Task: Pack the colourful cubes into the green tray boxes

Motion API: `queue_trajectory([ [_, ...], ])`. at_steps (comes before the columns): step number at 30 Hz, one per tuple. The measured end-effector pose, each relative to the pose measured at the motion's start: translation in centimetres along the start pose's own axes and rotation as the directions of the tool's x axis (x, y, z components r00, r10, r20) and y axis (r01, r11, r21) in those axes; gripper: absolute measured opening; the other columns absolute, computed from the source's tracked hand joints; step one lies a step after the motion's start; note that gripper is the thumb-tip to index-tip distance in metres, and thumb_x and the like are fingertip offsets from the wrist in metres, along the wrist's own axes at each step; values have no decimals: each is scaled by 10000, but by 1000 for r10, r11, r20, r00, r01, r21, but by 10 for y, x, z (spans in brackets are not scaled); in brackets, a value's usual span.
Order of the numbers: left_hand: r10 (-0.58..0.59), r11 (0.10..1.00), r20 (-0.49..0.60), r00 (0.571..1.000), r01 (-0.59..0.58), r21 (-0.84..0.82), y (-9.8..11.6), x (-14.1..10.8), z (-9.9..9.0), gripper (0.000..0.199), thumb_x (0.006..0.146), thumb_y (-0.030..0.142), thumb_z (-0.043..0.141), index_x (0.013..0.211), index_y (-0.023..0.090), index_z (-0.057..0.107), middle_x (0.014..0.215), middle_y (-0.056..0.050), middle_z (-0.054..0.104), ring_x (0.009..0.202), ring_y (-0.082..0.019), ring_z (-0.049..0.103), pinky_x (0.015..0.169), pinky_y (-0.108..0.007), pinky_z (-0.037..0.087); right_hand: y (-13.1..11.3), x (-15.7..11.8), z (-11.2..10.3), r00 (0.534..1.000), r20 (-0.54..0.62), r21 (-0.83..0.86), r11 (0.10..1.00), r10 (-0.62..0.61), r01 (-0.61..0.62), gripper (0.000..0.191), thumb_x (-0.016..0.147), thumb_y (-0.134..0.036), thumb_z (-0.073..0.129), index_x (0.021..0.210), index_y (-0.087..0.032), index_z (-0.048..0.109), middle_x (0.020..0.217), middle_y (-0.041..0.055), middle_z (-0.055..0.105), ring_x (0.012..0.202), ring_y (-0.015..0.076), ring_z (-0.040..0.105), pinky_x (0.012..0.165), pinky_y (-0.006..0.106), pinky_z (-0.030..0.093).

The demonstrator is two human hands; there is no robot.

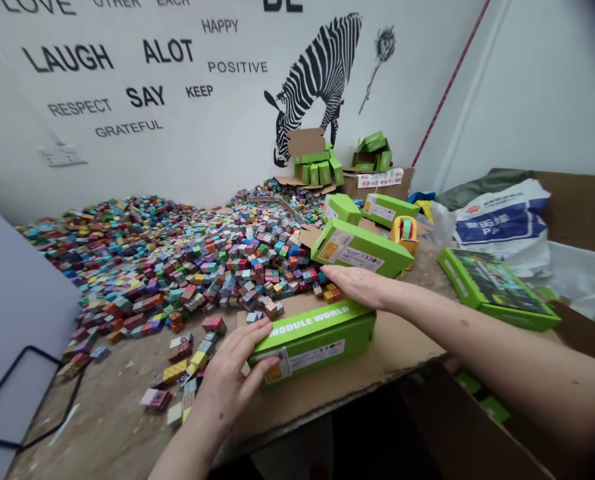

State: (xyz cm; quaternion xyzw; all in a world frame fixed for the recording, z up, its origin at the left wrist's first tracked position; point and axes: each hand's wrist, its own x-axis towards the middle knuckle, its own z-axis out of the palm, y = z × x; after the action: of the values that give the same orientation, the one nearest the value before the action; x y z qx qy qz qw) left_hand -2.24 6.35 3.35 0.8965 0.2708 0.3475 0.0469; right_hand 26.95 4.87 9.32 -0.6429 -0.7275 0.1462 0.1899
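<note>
Cardboard (402, 343) is topped by a green box (322, 340), its left end gripped by the left hand (234, 367) between thumb and fingers. At its right end, the right hand (360, 287) is held flat, fingers together. Blocks (177, 247) are heaped beyond.

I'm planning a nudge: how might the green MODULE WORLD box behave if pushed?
The green MODULE WORLD box looks stiff, with straight edges and flat faces, so it should slide rather than roll. Lying near the front edge of the cardboard sheet, it could tip off if pushed that way.
</note>
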Motion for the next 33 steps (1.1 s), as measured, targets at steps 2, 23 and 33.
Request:
queue_trajectory([
  [2, -5, 1000, -1, 1000, 5, -11, 0, -1, 1, 361, 881, 328, 571, 1231, 243, 550, 1216, -86, 625, 1115, -230, 593, 930, -393, 516, 1, 3, 7, 994, 98, -55, 998, 38, -32, 588, 962, -466, 169, 1291, -167, 553, 1297, 81, 579, 1186, 228, 538, 1011, 362, 415],
  [23, 285, 908, -8, 959, -267, 323, 7, 20, 16, 352, 919, 328, 501, 1237, 192, 564, 1145, -79, 665, 988, -230, 616, 831, -353, 502, -60, 18, 63, 958, -32, -345, 903, -285, 257, 458, 983, -322, 248, 1334, -136, 475, 1361, 131, 510, 1224, 276, 487, 989, 447, 427],
  [33, 371, 858, -5, 929, -340, 385, 4, 25, 10, 392, 954, 377, 393, 1317, 276, 500, 1115, -13, 686, 924, -223, 635, 748, -329, 501, -29, -2, 43, 975, -54, -425, 888, -215, 173, 380, 962, -269, 280, 1157, -158, 587, 1222, 116, 613, 1087, 254, 575, 892, 440, 479],
])
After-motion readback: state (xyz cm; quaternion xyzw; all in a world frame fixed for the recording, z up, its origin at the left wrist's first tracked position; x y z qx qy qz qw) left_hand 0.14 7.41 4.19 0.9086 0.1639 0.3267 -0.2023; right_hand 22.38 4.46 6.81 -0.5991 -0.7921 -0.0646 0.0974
